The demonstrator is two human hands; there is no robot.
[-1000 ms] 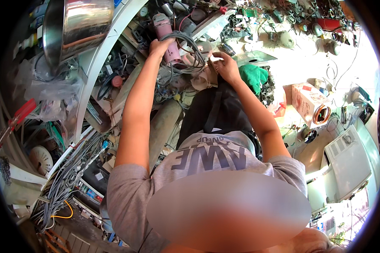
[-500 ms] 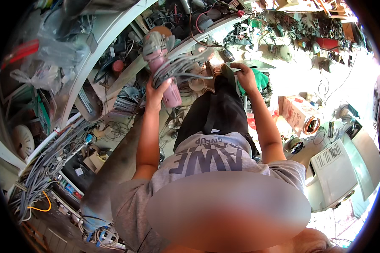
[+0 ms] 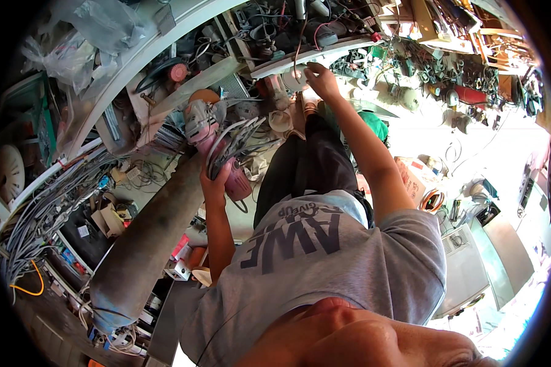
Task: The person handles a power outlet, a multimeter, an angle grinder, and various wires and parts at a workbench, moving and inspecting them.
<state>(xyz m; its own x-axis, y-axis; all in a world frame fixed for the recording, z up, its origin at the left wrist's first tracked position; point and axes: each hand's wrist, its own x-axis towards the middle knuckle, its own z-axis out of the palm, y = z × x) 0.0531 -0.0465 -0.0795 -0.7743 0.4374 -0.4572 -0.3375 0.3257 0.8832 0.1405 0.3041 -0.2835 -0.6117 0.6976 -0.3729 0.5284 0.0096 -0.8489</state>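
Note:
My left hand [image 3: 213, 182] is wrapped round the body of a pink angle grinder [image 3: 237, 183]. Its grey metal head [image 3: 197, 121] points up and left, with a brown disc [image 3: 204, 96] at the far end. A bundle of grey power cord [image 3: 229, 144] is looped against the grinder beside my fingers. Farther forward, my right hand [image 3: 322, 81] reaches to the shelf edge with its fingers bent together. The fingertips are at the rim of a pale round thing [image 3: 294, 79]. Whether they pinch that or something smaller is hard to see.
A large rusty cylinder [image 3: 147, 244] lies at my left, beside heaps of grey cable [image 3: 37, 208]. Tools and parts crowd the shelf [image 3: 275, 64] ahead. At my right are a cardboard box [image 3: 410, 180], a coil of copper-coloured tubing [image 3: 433, 200] and a pale appliance panel [image 3: 462, 260].
My right hand has moved forward and left, from beside the green cloth to the shelf edge. The left hand has come slightly down and left with the grinder. My view has shifted.

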